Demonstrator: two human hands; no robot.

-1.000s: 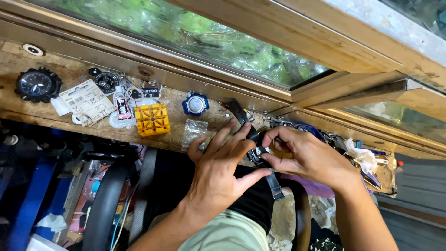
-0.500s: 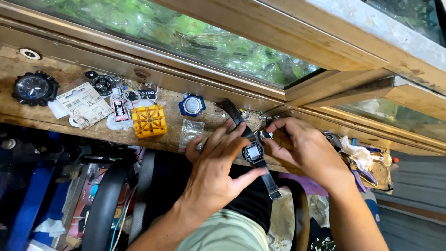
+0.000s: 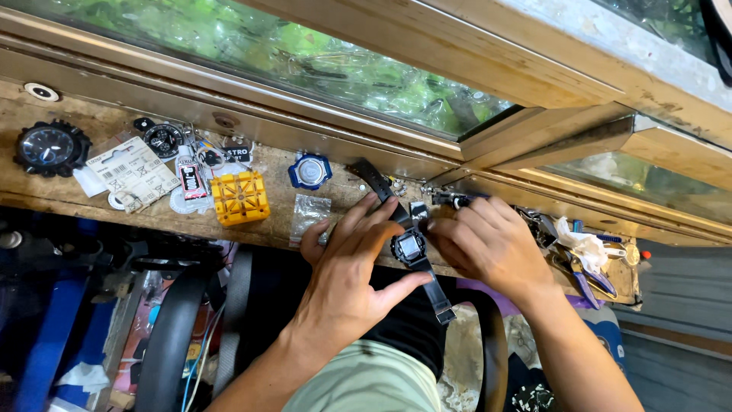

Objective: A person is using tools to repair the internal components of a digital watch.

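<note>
Left hand (image 3: 343,282) holds a black digital watch (image 3: 409,246) over the near edge of the desk (image 3: 69,194). Thumb lies under the lower strap, fingers (image 3: 366,217) reach up along the left side of the case and the upper strap; they are clamped on the watch. Watch face points up, square display visible, strap runs diagonally from upper left to lower right.

Right hand (image 3: 492,248) sits just right of the case, fingertips bunched together and touching its right edge. Cannot tell whether they pinch a small part or only press the case.

On the desk, left of the hands: clear bag (image 3: 309,214) just beside the left fingers, blue watch case (image 3: 309,171) behind it, yellow block (image 3: 239,197), glue tube (image 3: 188,173), paper card (image 3: 131,169), large black watch (image 3: 49,148) at far left. Right of the hands: blue-handled pliers (image 3: 583,275) and a white cloth (image 3: 579,243).
</note>
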